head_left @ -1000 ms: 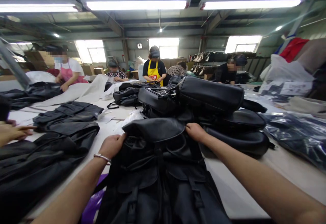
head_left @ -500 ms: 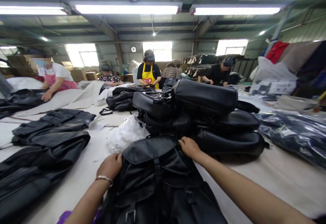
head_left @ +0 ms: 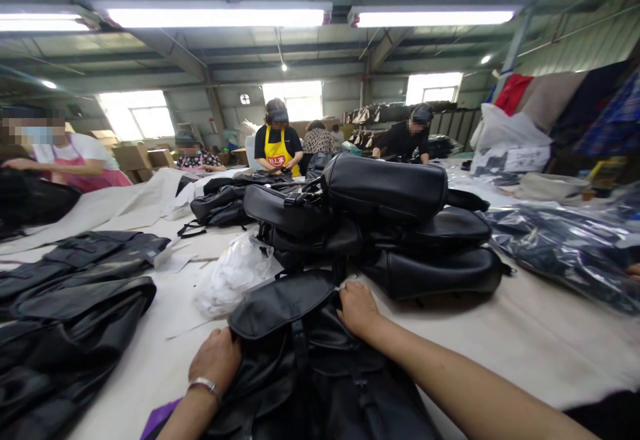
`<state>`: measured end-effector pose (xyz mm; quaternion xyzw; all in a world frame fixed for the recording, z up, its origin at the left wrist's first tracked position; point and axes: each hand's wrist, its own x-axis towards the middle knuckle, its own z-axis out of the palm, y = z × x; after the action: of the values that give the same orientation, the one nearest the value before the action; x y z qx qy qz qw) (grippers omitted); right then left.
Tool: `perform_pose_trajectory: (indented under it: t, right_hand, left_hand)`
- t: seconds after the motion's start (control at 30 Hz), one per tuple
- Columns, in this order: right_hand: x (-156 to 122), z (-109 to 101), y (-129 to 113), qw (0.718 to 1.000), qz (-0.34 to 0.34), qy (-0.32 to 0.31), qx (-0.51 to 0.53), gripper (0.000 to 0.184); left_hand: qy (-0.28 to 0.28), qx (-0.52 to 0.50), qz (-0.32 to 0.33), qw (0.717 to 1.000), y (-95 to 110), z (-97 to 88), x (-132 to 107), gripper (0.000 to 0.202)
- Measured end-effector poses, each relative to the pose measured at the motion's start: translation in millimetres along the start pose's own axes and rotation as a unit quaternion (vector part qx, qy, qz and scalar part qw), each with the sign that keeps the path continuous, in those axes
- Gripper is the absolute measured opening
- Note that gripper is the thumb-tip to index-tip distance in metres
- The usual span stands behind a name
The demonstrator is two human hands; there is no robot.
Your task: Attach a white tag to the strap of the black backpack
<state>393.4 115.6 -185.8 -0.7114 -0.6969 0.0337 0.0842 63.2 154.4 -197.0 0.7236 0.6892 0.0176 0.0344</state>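
A black leather-look backpack (head_left: 295, 353) lies in front of me, its flap on top and its buckled pockets towards me. My left hand (head_left: 216, 360), with a metal bracelet at the wrist, is closed on the left side beside the flap. On the other side, my right hand (head_left: 359, 310) grips the bag's edge near the flap's right corner, fingers curled and partly hidden. Just beyond it sits a stack of black backpacks (head_left: 385, 190). Crumpled white packing material (head_left: 235, 273) lies left of the stack.
More black bags (head_left: 75, 333) lie flat on the left of the pale table (head_left: 550, 333). Plastic-wrapped dark goods (head_left: 560, 247) are at the right, with part of another person's hand (head_left: 634, 271) at the edge. Several co-workers, one in a yellow apron (head_left: 278, 150), stand beyond.
My view has swung right, so the surroundings sit further left. My right hand has come lower, its fingers curled further round the bag's edge. A co-worker at left has raised a black item.
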Motion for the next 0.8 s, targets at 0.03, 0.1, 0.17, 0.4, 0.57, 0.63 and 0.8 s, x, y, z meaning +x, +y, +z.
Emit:
perform_pose_trajectory:
  t: [0.03,0.1,0.17,0.4,0.57,0.63,0.8]
  right_hand:
    - [-0.2,-0.4,-1.9,1.0,-0.005,-0.001,-0.002,0.031]
    - [0.7,0.6,-4.8,1.0,-0.012,-0.012,-0.003,0.023]
    - [2.7,3.2,-6.6,1.0,-0.01,-0.026,-0.002,0.022]
    - [13.0,1.0,2.7,0.998,0.025,-0.05,0.019,0.028]
    - [21.9,-7.6,23.8,0.998,0.048,-0.028,0.039,0.028]
    - [23.0,-6.3,26.6,0.996,0.064,-0.025,0.052,0.028]
    - [14.4,-11.0,23.2,0.992,0.044,-0.033,0.11,0.022]
  left_hand:
    - [-0.004,0.001,-0.002,1.0,0.0,-0.4,-0.1,0.034]
    - [-0.009,0.002,-0.005,1.0,0.9,-1.2,-0.9,0.038]
    - [-0.008,0.003,-0.006,1.0,2.6,-1.7,-2.2,0.041]
    - [-0.017,-0.003,-0.009,1.0,2.6,-13.1,-4.0,0.048]
    - [-0.005,-0.013,-0.009,1.0,-5.4,-26.9,6.1,0.053]
    - [-0.001,-0.021,-0.015,1.0,-4.5,-22.8,11.8,0.053]
    - [-0.005,-0.058,-0.034,0.998,-0.1,2.5,13.8,0.051]
